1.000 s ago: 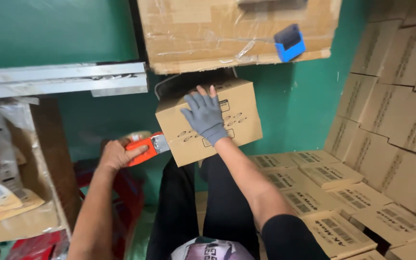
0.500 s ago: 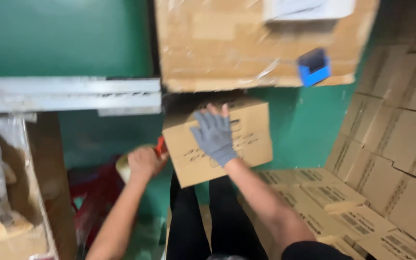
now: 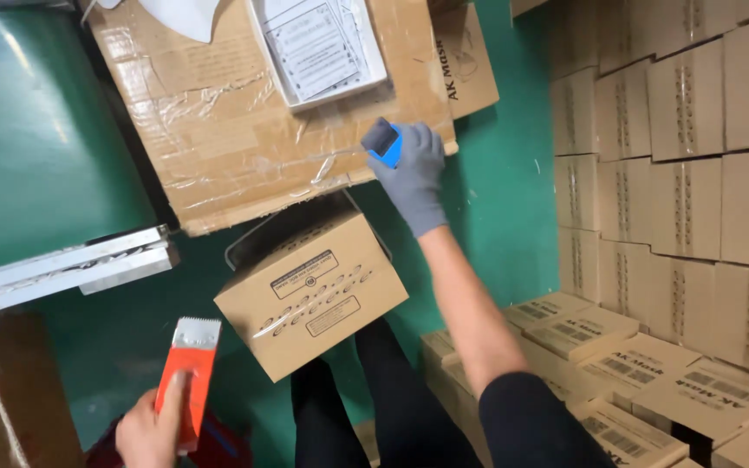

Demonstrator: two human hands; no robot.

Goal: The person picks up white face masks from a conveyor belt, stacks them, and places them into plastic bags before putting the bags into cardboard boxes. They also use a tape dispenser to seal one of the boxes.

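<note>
Right hand [image 3: 411,173], grey-gloved, is clamped on a small blue block-shaped tool [image 3: 383,143] at the edge of the taped cardboard worktop [image 3: 218,147], and left hand [image 3: 151,429], bare, grips an orange tape dispenser [image 3: 189,373] low beside the knees; best to lift the blue tool clear with a firm pinch and keep the dispenser's toothed end pointed away from the legs. Head view count: one brown carton [image 3: 309,295] on the lap, one blue tool, one dispenser, one white tray of printed sheets [image 3: 318,48], plus a many-carton stack [image 3: 678,173] at right, too many to count.

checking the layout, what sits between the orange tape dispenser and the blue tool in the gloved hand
In the head view, a closed brown cardboard box sits between the orange tape dispenser in the left hand and the blue tool under the gloved right hand.
</note>
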